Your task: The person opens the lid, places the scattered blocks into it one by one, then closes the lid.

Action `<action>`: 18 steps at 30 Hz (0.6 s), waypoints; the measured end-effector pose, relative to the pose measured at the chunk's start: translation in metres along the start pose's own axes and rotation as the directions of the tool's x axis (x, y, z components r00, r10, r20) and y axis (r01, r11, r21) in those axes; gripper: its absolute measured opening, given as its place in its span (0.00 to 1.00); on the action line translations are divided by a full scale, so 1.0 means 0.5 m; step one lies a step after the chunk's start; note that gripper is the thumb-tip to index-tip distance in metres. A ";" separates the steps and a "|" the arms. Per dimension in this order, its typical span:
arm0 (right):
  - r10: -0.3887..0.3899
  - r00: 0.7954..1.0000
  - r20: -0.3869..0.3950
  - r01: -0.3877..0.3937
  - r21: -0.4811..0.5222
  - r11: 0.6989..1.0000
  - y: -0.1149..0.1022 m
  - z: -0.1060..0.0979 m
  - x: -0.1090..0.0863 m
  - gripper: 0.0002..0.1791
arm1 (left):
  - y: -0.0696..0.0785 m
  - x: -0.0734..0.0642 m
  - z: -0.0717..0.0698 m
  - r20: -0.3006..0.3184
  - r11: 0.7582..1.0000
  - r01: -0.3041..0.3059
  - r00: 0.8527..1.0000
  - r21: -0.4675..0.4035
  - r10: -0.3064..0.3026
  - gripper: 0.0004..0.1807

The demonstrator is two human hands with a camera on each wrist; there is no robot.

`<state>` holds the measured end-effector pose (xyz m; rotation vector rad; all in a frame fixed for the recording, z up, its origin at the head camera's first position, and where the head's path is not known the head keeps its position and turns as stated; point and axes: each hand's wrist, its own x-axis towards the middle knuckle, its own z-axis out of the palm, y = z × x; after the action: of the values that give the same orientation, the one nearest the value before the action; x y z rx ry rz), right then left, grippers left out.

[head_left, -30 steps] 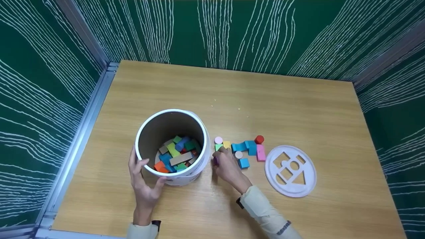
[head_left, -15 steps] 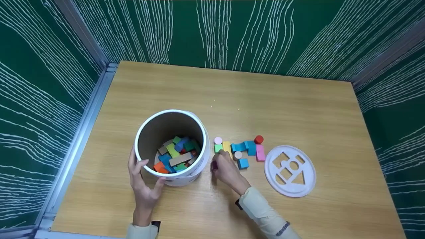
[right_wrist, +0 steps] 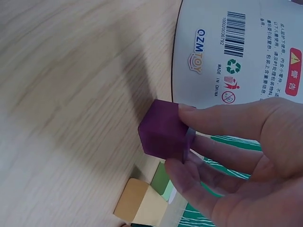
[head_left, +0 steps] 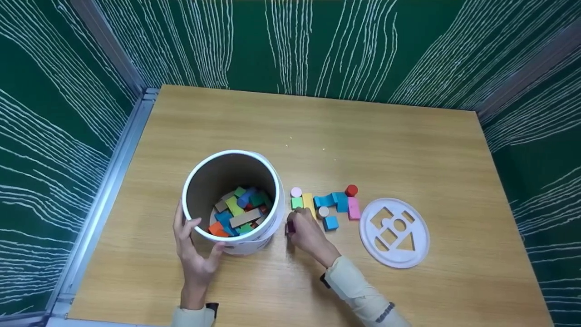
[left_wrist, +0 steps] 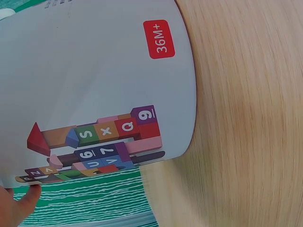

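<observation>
My left hand (head_left: 195, 261) holds the near left side of a white round bucket (head_left: 247, 248), its fingers along the wall and the thumb at the front below the rim. The left wrist view shows the bucket's printed wall (left_wrist: 104, 71) upright on the table. My right hand (head_left: 309, 234) pinches a purple block (right_wrist: 163, 130) between thumb and fingers, just right of the bucket. Beyond that hand are a green block (head_left: 297, 203), a yellow block (head_left: 308, 202) and a pale pink cylinder (head_left: 296, 192). Inside the bucket lie several coloured blocks (head_left: 245, 218).
Right of my right hand are a beige cylinder (head_left: 323, 212), a blue block (head_left: 331, 223), more blue blocks (head_left: 324, 200), a pink block (head_left: 353, 209) and a red cylinder (head_left: 351, 190). A white lid with shaped holes (head_left: 421, 236) lies farther right. Green walls surround the wooden table (head_left: 363, 150).
My right hand has drawn the purple block slightly toward me, away from the green block. More of the green and yellow blocks shows. The left hand stays on the bucket.
</observation>
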<state>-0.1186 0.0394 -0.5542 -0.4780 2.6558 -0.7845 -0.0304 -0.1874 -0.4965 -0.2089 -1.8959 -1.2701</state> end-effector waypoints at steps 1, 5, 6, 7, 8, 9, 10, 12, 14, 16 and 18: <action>-0.010 1.000 -0.003 0.010 0.004 1.000 0.000 0.001 0.000 0.15 | 0.000 -0.001 -0.001 0.002 1.000 0.005 1.000 0.004 -0.005 0.37; -0.041 0.999 -0.003 0.042 0.022 0.999 0.001 0.004 0.001 0.14 | -0.001 0.000 -0.002 0.005 1.000 0.003 1.000 0.008 -0.003 0.36; -0.039 0.999 0.008 0.038 0.033 0.999 0.001 0.005 0.001 0.15 | -0.001 0.001 -0.002 0.004 1.000 0.000 1.000 0.010 0.000 0.36; -0.035 0.999 0.020 0.034 0.043 0.998 0.001 0.005 0.001 0.15 | -0.001 0.001 -0.002 0.003 1.000 -0.004 1.000 0.012 0.004 0.36; -0.028 0.999 0.030 0.026 0.052 0.998 0.000 0.006 0.002 0.16 | -0.002 0.001 -0.001 0.000 1.000 -0.009 1.000 0.011 0.009 0.36; -0.021 0.999 0.042 0.019 0.061 0.998 -0.001 0.006 0.001 0.17 | -0.002 0.002 -0.001 -0.003 1.000 -0.014 1.000 0.011 0.014 0.36; -0.014 0.999 0.053 0.010 0.068 0.998 -0.001 0.007 0.001 0.18 | -0.002 0.002 0.000 -0.006 1.000 -0.018 1.000 0.011 0.018 0.36; -0.021 0.998 0.055 0.016 0.080 0.997 -0.001 0.009 0.000 0.18 | -0.003 0.003 0.000 -0.011 1.000 -0.029 1.000 0.009 0.029 0.36; -0.033 0.998 0.045 0.029 0.083 0.996 -0.001 0.010 -0.001 0.18 | -0.004 0.004 0.001 -0.016 0.999 -0.040 0.999 0.002 0.040 0.36; -0.050 0.998 0.028 0.047 0.083 0.995 -0.001 0.011 -0.002 0.17 | -0.004 0.003 0.001 -0.018 0.999 -0.046 0.999 0.001 0.046 0.36; -0.062 0.998 0.014 0.060 0.090 0.994 -0.001 0.011 -0.003 0.18 | -0.005 0.001 0.001 -0.018 0.999 -0.043 0.999 0.002 0.043 0.36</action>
<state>-0.1151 0.0371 -0.5581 -0.5419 2.5888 -0.9097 -0.0327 -0.1884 -0.4979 -0.2357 -1.8677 -1.2381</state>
